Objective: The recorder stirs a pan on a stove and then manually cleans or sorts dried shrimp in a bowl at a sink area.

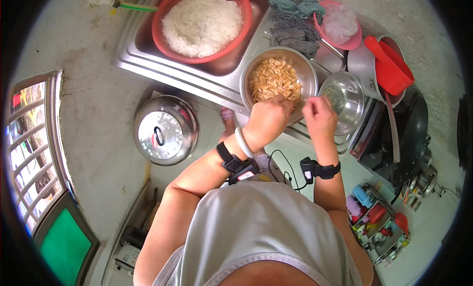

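Observation:
A steel bowl (pixel 309 77) on the sink's drainboard holds a heap of small orange-tan pieces (pixel 275 77) that look like dried shrimp. My left hand (pixel 271 114) reaches over the bowl's near rim, its fingertips down at the edge of the heap. What those fingertips hold, if anything, is hidden. Between this bowl and a second, shallower steel bowl (pixel 351 105), my right hand (pixel 320 114) hangs with curled fingers. Whether something small is pinched there does not show. Greenish bits (pixel 332 96) lie in the second bowl.
A red colander (pixel 157 35) of white noodle-like strands (pixel 201 24) sits in the sink basin. Behind the bowls lie dark cloths (pixel 295 25) and a pink basin (pixel 351 44). A red dipper (pixel 397 72) rests on a metal pot (pixel 360 68). At left stands a lidded pot (pixel 166 131).

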Demonstrator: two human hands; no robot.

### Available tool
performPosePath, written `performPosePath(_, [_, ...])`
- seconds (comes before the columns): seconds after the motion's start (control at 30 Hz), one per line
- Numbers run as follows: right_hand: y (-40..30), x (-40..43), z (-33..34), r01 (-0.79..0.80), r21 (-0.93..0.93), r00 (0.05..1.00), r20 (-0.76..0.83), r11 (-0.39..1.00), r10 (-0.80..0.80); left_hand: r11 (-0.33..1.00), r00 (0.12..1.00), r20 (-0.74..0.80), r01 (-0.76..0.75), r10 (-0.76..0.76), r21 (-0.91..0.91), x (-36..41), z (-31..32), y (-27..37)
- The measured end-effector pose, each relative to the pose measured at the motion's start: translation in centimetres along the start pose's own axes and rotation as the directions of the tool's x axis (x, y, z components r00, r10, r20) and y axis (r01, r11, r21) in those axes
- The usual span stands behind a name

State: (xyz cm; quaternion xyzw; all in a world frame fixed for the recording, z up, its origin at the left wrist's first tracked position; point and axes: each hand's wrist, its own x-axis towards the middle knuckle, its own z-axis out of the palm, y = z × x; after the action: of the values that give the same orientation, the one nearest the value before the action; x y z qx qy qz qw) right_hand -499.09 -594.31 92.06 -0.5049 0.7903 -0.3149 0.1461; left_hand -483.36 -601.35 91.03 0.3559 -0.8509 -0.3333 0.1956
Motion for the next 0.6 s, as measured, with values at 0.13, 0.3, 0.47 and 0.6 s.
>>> performPosePath(0.13, [3.2, 1.4, -3.0, -0.109, -0.163, 0.99, -0.103, 0.981, 0.093, 0.982, 0.992, 0.124, -0.003, -0.021, 0.19, -0.1, 0.8, -0.8])
performPosePath(0.3, [7.2, 1.9, -4.3, -0.195, -0.486, 0.969, 0.037, 0.852, 0.244, 0.957, 0.996, 0.085, -0.034, 0.01, 0.288, -0.3, 0.9, -1.6])
performPosePath(0.47, [3.1, 2.6, -3.2, -0.22, -0.332, 0.966, 0.056, 0.917, 0.252, 0.988, 1.0, -0.013, 0.007, -0.005, 0.151, -0.8, -0.9, -0.5])
performPosePath(0.6, [-1.0, 4.0, 1.7, 0.118, -0.091, 0.973, 0.21, 0.989, -0.096, 0.985, 0.995, -0.021, 0.097, -0.095, 0.145, -2.2, -2.8, -0.3])
